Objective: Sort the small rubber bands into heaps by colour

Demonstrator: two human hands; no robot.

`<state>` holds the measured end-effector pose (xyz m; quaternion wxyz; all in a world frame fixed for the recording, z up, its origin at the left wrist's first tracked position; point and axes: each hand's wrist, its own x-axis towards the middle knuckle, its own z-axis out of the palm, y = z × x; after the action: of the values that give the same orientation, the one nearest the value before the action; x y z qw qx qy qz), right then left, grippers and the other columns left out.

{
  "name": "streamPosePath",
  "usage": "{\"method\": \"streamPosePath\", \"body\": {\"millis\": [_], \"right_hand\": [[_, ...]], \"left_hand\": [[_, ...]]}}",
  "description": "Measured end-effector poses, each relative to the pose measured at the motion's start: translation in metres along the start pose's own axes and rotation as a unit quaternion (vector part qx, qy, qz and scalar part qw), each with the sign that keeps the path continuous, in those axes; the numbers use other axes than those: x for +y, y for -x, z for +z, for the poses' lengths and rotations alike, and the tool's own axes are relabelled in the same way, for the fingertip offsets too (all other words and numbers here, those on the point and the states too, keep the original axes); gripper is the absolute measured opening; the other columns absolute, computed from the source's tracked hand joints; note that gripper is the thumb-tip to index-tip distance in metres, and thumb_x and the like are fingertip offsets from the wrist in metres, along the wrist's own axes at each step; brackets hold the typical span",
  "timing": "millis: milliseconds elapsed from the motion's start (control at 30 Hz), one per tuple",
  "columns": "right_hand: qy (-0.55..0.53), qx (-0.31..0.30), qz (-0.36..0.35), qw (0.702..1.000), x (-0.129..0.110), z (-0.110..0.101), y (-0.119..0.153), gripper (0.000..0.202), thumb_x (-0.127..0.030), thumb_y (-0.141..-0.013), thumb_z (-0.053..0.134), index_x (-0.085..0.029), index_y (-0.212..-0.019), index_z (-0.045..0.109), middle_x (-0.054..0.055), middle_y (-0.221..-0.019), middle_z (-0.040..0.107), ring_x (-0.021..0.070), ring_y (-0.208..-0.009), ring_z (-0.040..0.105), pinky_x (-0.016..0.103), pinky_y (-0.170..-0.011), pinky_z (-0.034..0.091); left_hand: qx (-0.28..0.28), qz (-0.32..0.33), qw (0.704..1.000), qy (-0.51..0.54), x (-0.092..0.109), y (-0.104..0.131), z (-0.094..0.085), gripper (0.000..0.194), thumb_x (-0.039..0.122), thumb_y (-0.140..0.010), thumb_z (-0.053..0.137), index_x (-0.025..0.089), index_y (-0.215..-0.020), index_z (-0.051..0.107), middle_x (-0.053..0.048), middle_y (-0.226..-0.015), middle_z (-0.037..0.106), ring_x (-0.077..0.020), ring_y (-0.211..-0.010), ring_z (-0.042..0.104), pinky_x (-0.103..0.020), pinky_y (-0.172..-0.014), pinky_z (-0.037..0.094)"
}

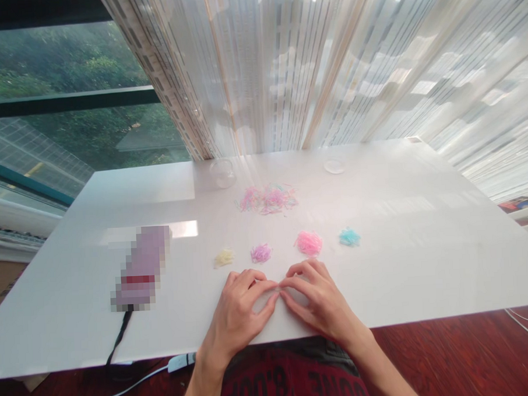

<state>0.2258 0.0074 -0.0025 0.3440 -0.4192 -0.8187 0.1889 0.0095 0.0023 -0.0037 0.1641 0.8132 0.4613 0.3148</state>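
My left hand [243, 304] and my right hand [314, 295] meet at the fingertips near the table's front edge. Both are closed in pinches; anything between the fingertips is too small to make out. Just beyond them lie small separate piles of thin strips: yellow [224, 258], purple [261, 253], pink [308, 243] and blue [349, 237]. Farther back, a wider loose pile of mixed-colour strips [268, 198] is spread on the white table [423, 243].
A clear round container [222, 173] stands at the back, with a clear round lid or dish [334, 166] to its right. A blurred purple object [144, 264] with a black strap lies at the left. Curtains [276, 69] hang behind the table.
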Motion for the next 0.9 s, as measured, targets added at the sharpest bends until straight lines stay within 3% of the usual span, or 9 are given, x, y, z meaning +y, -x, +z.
{"method": "streamPosePath", "body": {"millis": [700,900], "right_hand": [[-0.032,0.019,-0.002,0.999,0.0029,0.0019,0.0001,0.011,-0.011,-0.1,0.065,-0.021,-0.104,0.07,0.008,-0.1,0.069,0.0238,-0.094,0.06,0.04,-0.083,0.057],[-0.021,0.022,0.004,1.0,0.0025,0.0024,-0.0001,0.011,-0.016,-0.1,0.067,-0.021,-0.11,0.071,0.009,-0.103,0.07,0.0242,-0.095,0.062,0.04,-0.084,0.058]], "left_hand": [[0.045,-0.001,0.999,0.022,-0.0006,-0.0006,-0.0027,0.01,0.015,-0.101,0.066,0.022,-0.101,0.073,-0.003,-0.092,0.071,-0.0189,-0.08,0.06,-0.033,-0.077,0.049],[0.035,-0.002,0.999,0.009,-0.0014,-0.0005,-0.0015,0.011,0.019,-0.102,0.065,0.023,-0.102,0.075,-0.003,-0.093,0.07,-0.0187,-0.081,0.061,-0.034,-0.078,0.05]]}}
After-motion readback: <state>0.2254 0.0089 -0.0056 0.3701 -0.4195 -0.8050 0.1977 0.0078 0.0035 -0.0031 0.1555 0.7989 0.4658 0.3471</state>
